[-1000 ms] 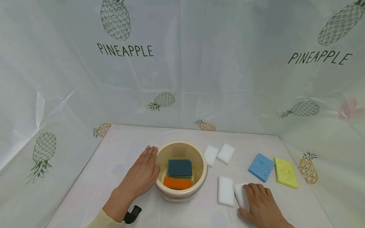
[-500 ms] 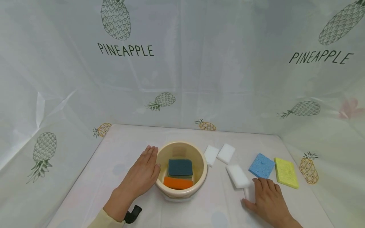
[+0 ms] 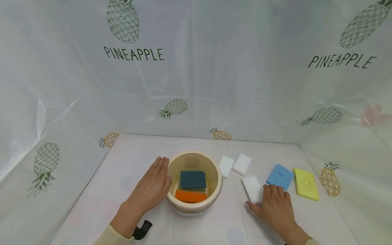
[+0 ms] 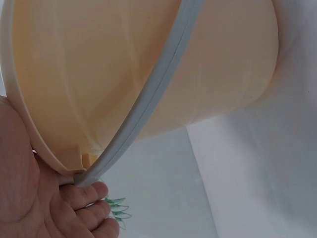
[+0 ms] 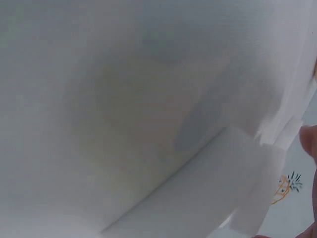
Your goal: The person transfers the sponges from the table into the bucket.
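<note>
A cream bucket holds a dark green-topped sponge and an orange sponge. My left hand lies with straight fingers against its left rim; in the left wrist view that hand touches the rim beside the grey handle. To the right of the bucket, my right hand has thumb and fingers spread around the near end of a white sponge, its palm side hidden. White sponges overlap in the right wrist view, with my thumb at the edge.
Two white sponges lie right of the bucket's rim. Beyond my right hand are a blue sponge and a yellow sponge. A black curved object sits by my left wrist. Patterned sheeting surrounds the table.
My right hand has gone up, first rightward and then back left. The white sponge left of it has shifted up and right and tilted; the other one there is now out of sight. The left hand stays put.
</note>
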A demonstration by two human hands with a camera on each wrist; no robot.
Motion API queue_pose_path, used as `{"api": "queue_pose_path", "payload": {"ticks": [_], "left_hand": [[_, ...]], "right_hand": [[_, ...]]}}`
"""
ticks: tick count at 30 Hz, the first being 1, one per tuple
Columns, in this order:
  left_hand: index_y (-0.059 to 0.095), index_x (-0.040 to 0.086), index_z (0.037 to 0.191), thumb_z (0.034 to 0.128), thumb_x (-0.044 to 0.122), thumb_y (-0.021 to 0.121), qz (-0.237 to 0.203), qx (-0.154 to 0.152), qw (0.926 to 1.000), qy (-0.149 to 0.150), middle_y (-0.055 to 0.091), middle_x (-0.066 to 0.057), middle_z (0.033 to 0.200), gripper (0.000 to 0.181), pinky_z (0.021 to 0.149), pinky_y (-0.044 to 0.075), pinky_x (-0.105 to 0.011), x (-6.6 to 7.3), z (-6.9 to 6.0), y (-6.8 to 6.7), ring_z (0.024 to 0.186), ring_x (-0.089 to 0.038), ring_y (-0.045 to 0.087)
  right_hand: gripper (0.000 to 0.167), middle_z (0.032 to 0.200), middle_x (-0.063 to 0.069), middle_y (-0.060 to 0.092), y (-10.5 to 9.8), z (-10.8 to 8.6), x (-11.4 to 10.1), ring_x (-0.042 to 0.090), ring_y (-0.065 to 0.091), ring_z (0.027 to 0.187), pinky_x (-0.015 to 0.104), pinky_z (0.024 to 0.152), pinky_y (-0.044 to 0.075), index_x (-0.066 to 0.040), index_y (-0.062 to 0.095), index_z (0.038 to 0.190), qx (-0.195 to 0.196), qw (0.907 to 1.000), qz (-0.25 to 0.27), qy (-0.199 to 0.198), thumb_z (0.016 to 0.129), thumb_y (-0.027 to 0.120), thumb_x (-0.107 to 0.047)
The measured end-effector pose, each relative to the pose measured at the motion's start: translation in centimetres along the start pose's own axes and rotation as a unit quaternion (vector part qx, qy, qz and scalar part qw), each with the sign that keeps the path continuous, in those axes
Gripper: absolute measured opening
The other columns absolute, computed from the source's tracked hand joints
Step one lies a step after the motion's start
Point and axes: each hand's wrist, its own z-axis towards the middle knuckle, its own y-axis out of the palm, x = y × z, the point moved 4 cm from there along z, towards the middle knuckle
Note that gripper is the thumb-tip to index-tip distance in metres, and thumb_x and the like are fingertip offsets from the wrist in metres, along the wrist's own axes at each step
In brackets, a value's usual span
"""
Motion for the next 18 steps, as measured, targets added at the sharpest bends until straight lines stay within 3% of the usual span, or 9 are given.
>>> {"api": "queue_pose_path", "payload": {"ticks": [4,8,14,18], "left_hand": [[0.035,-0.006,0.161,0.1111,0.028,0.047,-0.002,-0.005,1.0000,-0.003,0.037,-0.023,0.168,0.062,0.129,0.029,-0.054,0.0,0.1,0.0,0.160,-0.038,0.028],[0.036,-0.006,0.161,0.1108,0.028,0.048,-0.004,-0.002,1.0000,-0.001,0.037,-0.023,0.167,0.061,0.129,0.029,-0.054,0.1,0.0,-0.1,0.160,-0.038,0.028],[0.036,-0.007,0.160,0.1110,0.026,0.049,-0.008,0.002,1.0000,0.000,0.037,-0.024,0.167,0.061,0.129,0.029,-0.055,0.1,0.0,-0.1,0.160,-0.039,0.028],[0.036,-0.007,0.160,0.1112,0.026,0.048,-0.005,0.002,1.0000,0.001,0.037,-0.024,0.167,0.061,0.128,0.030,-0.055,0.1,-0.1,-0.1,0.160,-0.039,0.028]], "right_hand": [[0.077,0.070,0.011,0.045,0.3,0.6,-0.4,0.033,0.045,0.065,0.037,0.053,0.029,-0.001,0.048,0.078,0.021,0.9996,-0.017,0.001,0.074,0.067,-0.075],[0.070,0.066,0.009,0.040,0.4,0.8,-0.6,0.032,0.044,0.063,0.036,0.052,0.028,-0.002,0.045,0.072,0.018,0.9993,-0.033,0.005,0.069,0.075,-0.066],[0.072,0.067,0.009,0.042,1.0,0.9,-0.6,0.031,0.046,0.066,0.038,0.054,0.032,-0.002,0.047,0.072,-0.039,0.9978,-0.046,0.026,0.067,0.084,-0.064],[0.070,0.078,0.015,0.053,1.3,1.1,-0.4,0.035,0.052,0.076,0.044,0.060,0.039,0.003,0.055,0.084,-0.076,0.9959,-0.030,0.039,0.072,0.085,-0.059]]}}
